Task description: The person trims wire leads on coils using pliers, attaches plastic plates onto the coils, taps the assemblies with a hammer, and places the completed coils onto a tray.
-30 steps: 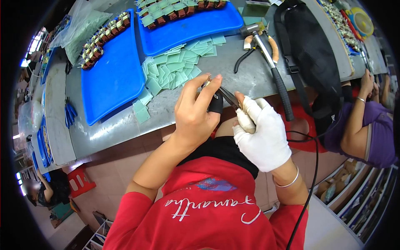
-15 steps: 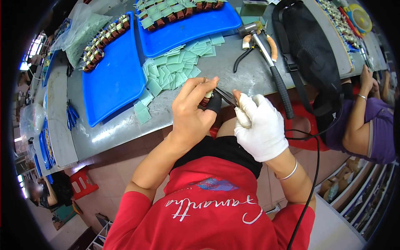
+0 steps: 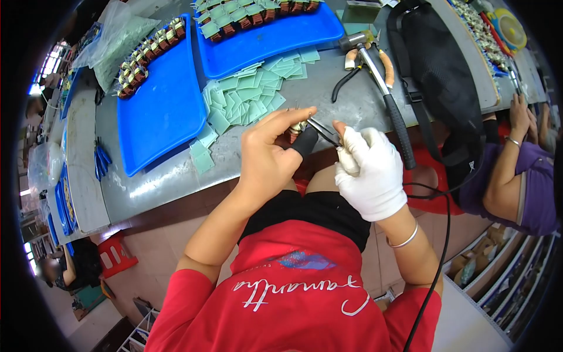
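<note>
My left hand (image 3: 267,155), bare except for a black cover on the thumb, is closed around a small wire-wound coil (image 3: 297,130). The coil shows cream and reddish-brown parts, and thin wire ends stick up by the fingers, which hide much of it. My right hand (image 3: 372,176), in a white glove with a bare fingertip showing, grips metal tweezers (image 3: 324,130). Their tips point left and reach the coil beside my left index finger. Whether they pinch a wire I cannot tell.
Coils stand in rows in a blue tray (image 3: 161,120) and another blue tray (image 3: 275,44). Pale green sheets (image 3: 246,97) lie loose nearby. A hammer (image 3: 384,91), pliers (image 3: 347,82) and a black bag (image 3: 437,64) lie rightward. A co-worker in purple (image 3: 522,182) sits at right.
Both hands have shifted slightly right. My left index finger is straighter over the coil, and the black-covered thumb has moved up and right. Coil and tweezers stay held.
</note>
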Demonstrator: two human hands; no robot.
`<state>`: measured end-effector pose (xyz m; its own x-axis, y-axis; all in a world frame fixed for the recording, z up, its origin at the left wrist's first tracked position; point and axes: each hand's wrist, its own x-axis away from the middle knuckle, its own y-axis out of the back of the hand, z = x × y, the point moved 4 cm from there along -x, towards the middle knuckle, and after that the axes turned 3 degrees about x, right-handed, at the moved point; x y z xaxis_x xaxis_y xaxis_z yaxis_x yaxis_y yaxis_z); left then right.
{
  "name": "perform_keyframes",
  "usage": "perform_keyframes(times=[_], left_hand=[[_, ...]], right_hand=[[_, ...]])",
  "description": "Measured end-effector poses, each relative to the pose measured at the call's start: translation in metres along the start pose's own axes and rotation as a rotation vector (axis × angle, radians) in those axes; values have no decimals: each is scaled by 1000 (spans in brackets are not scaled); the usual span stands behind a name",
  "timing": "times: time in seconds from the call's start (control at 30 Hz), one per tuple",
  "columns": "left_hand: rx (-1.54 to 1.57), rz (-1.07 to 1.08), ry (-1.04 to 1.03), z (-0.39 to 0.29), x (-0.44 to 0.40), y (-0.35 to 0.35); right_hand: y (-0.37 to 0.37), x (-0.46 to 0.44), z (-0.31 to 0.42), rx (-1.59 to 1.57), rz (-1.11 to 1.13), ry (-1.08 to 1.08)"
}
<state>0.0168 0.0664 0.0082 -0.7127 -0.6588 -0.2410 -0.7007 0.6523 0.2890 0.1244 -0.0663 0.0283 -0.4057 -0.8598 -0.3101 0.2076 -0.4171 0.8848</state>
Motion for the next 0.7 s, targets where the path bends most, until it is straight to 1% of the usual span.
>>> perform_keyframes(times=[0.03,0.1,0.13,0.2,0.37,0.53,0.63,0.7], left_hand=[[0,-2,3,1,1,0],[235,17,192,9,0,-4],[234,12,194,8,0,-3],[331,39,222,6,-1,-3],[351,52,208,6,-1,-4],[329,33,187,6,1,-5],[278,34,147,5,1,-4],[214,17,67,3,0,-4]], right_hand=[[3,-1,-1,-82,26,-35],[10,-3,0,-192,58,-90],[12,-3,2,-194,62,-85],[16,-2,5,-225,57,-97],[16,-1,16,-108,110,-81],[16,-1,22,-26,96,-79],[16,-1,27,20,65,-64],[17,-1,29,52,47,-50]])
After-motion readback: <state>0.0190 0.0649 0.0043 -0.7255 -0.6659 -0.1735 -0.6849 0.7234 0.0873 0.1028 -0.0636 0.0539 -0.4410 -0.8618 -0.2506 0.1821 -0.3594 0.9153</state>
